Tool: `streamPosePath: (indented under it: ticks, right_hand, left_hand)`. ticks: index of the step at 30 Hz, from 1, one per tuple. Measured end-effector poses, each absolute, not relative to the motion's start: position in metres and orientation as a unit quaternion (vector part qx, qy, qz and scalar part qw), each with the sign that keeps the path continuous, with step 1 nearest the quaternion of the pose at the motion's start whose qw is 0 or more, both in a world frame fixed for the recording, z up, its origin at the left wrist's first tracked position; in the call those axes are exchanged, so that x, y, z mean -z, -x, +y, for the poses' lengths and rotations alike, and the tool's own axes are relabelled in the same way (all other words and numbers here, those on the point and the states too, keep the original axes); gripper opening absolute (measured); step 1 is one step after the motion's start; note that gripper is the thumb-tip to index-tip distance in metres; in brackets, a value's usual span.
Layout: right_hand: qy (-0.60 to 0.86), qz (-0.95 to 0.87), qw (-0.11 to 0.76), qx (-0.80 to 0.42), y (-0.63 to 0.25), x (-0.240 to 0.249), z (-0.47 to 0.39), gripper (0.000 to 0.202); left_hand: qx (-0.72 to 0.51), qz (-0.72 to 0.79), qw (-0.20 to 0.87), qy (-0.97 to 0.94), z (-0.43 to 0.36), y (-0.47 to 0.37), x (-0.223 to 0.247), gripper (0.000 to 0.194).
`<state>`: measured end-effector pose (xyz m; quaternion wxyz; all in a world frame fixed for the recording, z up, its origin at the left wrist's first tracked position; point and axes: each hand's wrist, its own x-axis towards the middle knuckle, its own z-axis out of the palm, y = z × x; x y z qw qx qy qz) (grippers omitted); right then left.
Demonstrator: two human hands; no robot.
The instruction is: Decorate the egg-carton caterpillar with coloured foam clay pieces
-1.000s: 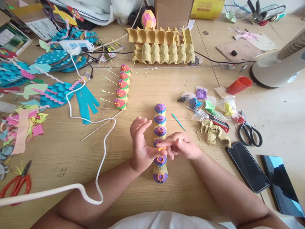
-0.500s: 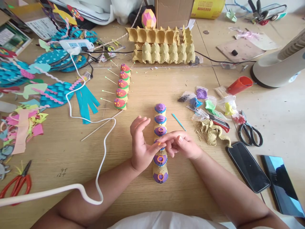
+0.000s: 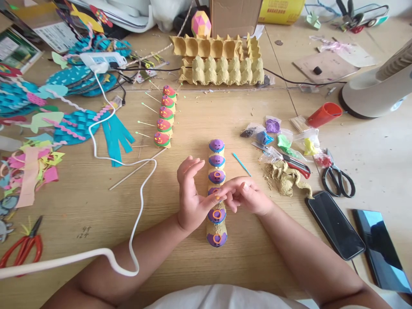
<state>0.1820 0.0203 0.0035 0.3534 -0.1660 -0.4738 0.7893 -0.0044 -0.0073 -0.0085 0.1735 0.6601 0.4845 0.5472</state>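
One wooden table (image 3: pixel 189 274) bears your six-domed purple egg-carton strip (image 3: pixel 216 216), standing beneath your fingertips, and, farther off to the left, a five-domed red-and-green egg-carton strip (image 3: pixel 165 113). Your left hand (image 3: pixel 192 199) has its fingers raised and spread; your right hand (image 3: pixel 252 197) keeps its thumb apart, index finger extended, the others loosely curled. Three clear plastic bags to the right hold clay: one purple (image 3: pixel 273 125), one green (image 3: pixel 284 143), one yellow (image 3: pixel 310 146). Smallest, one orange clay bit (image 3: pixel 218 197) sits between your left thumb and right index fingertip.
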Motion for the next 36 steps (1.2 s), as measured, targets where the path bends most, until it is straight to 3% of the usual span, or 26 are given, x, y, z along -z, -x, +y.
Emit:
streamPosePath:
  ticks: [5, 17, 27, 36]
  right_hand:
    - [0.180, -0.485, 0.328, -0.791, -0.182, -0.011, 0.019, 0.064]
    - [0.169, -0.486, 0.396, -0.760, -0.185, 0.008, 0.021, 0.067]
    - [0.190, -0.507, 0.330, -0.773, -0.181, -0.011, 0.019, 0.065]
    - [0.205, -0.605, 0.417, -0.647, -0.182, -0.011, 0.027, 0.033]
  left_hand:
    - [-0.547, 0.479, 0.175, -0.663, -0.007, 0.004, 0.007, 0.082]
    - [-0.556, 0.472, 0.188, -0.658, -0.007, 0.004, 0.009, 0.079]
    - [-0.547, 0.477, 0.181, -0.664, -0.007, 0.004, 0.008, 0.082]
    - [-0.530, 0.483, 0.198, -0.668, -0.007, 0.003, 0.007, 0.081]
